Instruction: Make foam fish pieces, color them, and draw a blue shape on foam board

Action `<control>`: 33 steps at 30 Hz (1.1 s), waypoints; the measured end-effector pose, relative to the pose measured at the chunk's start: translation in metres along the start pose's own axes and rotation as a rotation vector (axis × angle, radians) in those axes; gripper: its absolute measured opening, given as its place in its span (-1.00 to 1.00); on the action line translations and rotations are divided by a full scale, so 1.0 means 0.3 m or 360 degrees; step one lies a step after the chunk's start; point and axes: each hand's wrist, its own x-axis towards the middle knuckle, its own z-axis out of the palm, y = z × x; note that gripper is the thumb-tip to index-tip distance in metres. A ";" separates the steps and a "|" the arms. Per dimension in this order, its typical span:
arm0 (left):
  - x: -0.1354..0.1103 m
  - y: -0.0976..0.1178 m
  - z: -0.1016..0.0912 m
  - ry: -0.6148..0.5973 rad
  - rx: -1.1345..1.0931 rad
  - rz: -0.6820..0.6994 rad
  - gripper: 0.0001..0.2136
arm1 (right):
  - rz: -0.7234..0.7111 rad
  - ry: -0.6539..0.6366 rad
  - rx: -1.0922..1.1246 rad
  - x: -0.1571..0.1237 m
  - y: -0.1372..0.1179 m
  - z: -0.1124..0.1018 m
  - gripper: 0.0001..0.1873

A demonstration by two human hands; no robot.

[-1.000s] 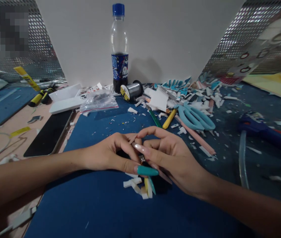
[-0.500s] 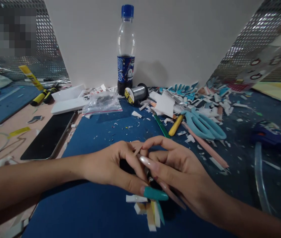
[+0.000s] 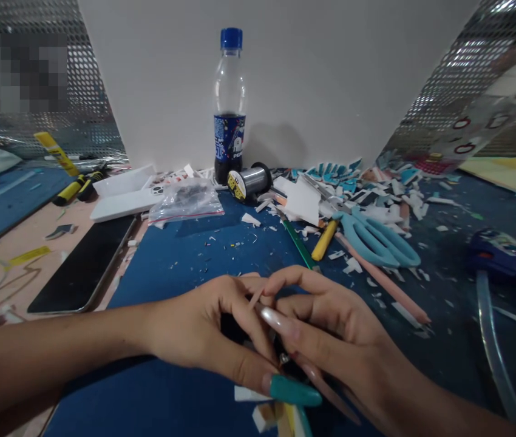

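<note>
My left hand (image 3: 203,331) and my right hand (image 3: 331,331) meet over the blue mat (image 3: 171,273), fingers curled and pinched together around a small dark object that I cannot make out. A long teal nail on my left thumb lies across the front. Just below the hands sits a small pile of white, yellow and teal foam scraps (image 3: 276,413), partly cut off by the frame's lower edge.
Beyond the hands lie a green pen (image 3: 298,244), a yellow marker (image 3: 324,239), light blue scissors (image 3: 376,238), a pink stick (image 3: 383,279), a wire spool (image 3: 249,181), a cola bottle (image 3: 229,109) and a plastic bag (image 3: 187,201). A black phone (image 3: 82,267) rests left; a blue glue gun (image 3: 504,261) right.
Both hands have slid closer to me and lower in the picture, still pinched together. The foam scraps now sit at the bottom edge. The view has tilted slightly upward.
</note>
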 end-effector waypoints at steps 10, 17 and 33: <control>0.003 0.009 0.004 0.0009 -0.0061 -0.0006 -0.86 | 0.0035 -0.0015 -0.0008 0.001 0.007 -0.002 -0.81; 0.001 0.005 0.000 0.0005 -0.0110 0.0029 -0.86 | 0.0085 0.0012 0.0005 -0.004 0.016 -0.008 -0.82; 0.009 0.004 0.005 0.0014 -0.0192 0.0030 -0.84 | 0.0005 0.0003 0.0082 0.006 0.024 -0.011 -0.83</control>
